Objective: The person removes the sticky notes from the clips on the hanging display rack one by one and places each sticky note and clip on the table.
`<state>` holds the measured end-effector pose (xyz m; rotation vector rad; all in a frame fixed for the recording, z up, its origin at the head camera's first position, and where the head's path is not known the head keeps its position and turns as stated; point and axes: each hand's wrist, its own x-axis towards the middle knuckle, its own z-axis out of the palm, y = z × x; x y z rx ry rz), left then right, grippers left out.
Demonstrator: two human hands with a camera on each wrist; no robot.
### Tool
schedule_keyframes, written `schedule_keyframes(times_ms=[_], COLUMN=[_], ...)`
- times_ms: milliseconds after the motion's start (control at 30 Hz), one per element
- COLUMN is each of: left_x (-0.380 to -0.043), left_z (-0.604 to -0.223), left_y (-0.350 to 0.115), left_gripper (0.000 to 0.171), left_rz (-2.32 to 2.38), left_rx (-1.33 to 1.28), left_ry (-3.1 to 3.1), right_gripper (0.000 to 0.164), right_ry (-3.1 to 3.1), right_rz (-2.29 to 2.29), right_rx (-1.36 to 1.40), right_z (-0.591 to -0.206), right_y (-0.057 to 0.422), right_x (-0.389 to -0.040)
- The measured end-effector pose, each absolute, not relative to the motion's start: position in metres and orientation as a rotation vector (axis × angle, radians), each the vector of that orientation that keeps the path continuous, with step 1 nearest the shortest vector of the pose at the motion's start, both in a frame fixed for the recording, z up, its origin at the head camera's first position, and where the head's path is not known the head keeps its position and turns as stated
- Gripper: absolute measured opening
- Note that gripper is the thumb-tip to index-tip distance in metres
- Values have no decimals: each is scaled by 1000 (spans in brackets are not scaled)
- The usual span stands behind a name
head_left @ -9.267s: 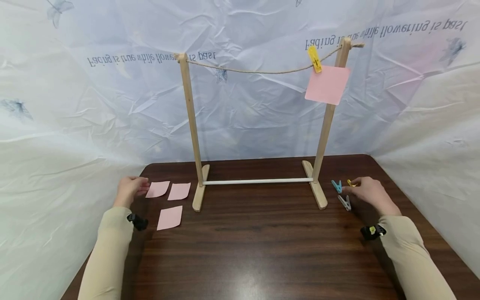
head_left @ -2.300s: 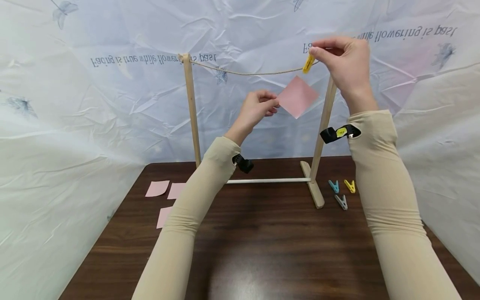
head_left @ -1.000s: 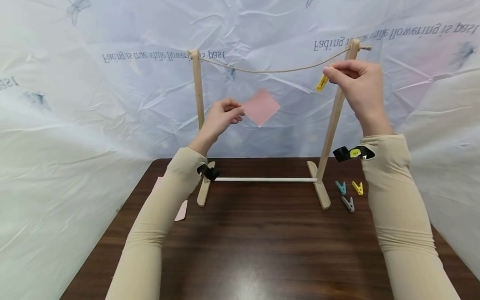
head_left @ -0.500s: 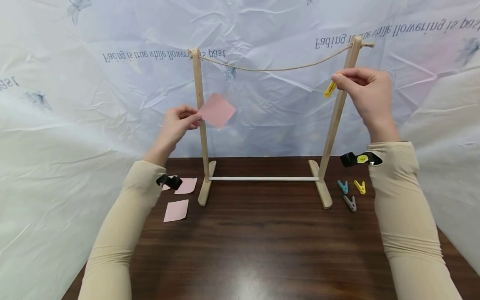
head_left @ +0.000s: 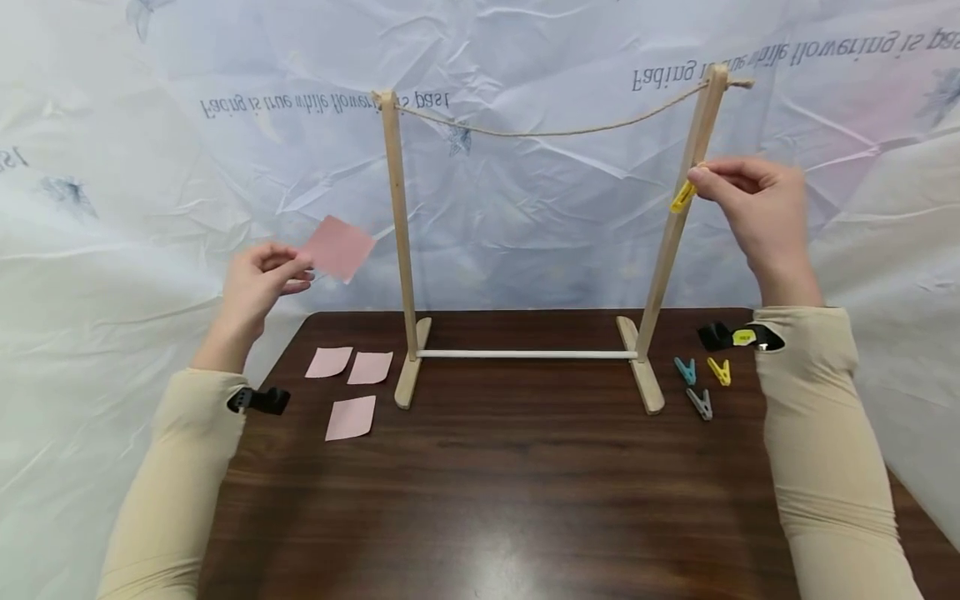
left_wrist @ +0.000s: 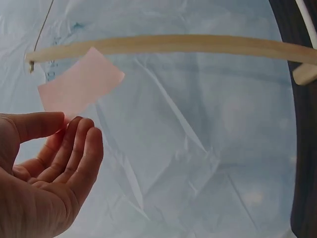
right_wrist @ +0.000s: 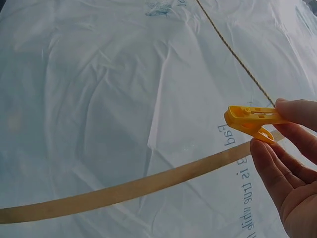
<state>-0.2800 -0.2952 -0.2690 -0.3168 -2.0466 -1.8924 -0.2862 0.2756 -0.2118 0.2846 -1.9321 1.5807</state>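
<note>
My left hand (head_left: 258, 287) pinches a pink paper square (head_left: 339, 248) by one corner, in the air left of the wooden stand (head_left: 401, 225). In the left wrist view the paper (left_wrist: 81, 84) sits between thumb and fingertips, slightly bent. Before the stand's right post, my right hand (head_left: 765, 217) holds a yellow clothespin (head_left: 683, 197) by its handles. The right wrist view has this clothespin (right_wrist: 252, 118) between thumb and fingers. A twine line (head_left: 540, 133) sags between the two post tops with nothing hanging on it.
Several pink paper squares lie at the table's left, the nearest paper square (head_left: 351, 418) in front. At the right lie a blue clothespin (head_left: 686, 370), another yellow clothespin (head_left: 720, 371) and a grey clothespin (head_left: 701, 404). A white rod (head_left: 525, 354) joins the stand's feet.
The paper and yellow clothespin came off the line, where they hung earlier. My left hand has carried the paper left and down; my right hand has moved right and lower with the clothespin.
</note>
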Motion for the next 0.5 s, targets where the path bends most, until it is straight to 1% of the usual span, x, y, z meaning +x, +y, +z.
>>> schedule_keyframes(times_ms=[100,300,500], left_x=[-274,-264,-259], left_z=[-277,-295,-306], left_y=[-309,-333,-350], left_gripper=[9,12,13], left_rz=[-2004,-2048,-2074], left_rx=[-300,-190,-138], left_ry=[-1986,-1958,-1895], right_gripper=[24,26,25], right_ry=[-1953,-1945,-1994], right_rz=[1571,1627,1591], right_rx=[250,239,185], right_z=[-219,-233,-253], right_y=[280,288,306], right_x=[-285,-284,-279])
